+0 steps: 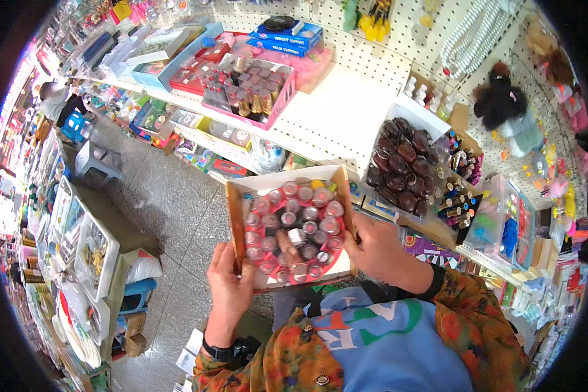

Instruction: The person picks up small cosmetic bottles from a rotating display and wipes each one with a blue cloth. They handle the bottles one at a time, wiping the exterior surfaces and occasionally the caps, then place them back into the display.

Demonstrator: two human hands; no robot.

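Note:
An open cardboard box (pixel 235 215) is held up in front of my body, over the shop floor. It holds a round red tray (pixel 301 191) packed with several small clear-capped cosmetic bottles (pixel 330 226); their exact kind is hard to tell. My left hand (pixel 230 274) grips the box's left side near its lower corner, the thumb towards the rim. On the opposite side my right hand (pixel 377 247) clasps the box wall. Behind the box, the white shelf (pixel 333 108) bears a pink basket of cosmetics (pixel 269 117) and a clear-wrapped box of dark brown oval items (pixel 406 161).
Blue support boxes (pixel 286 39) and a light blue box (pixel 152 76) stand farther along the shelf. Plush charms (pixel 502 98) hang from the pegboard at right. Left of the floor are a grey stool (pixel 98 159) and a stall with white trays (pixel 95 250). A person (pixel 59 103) sits far left.

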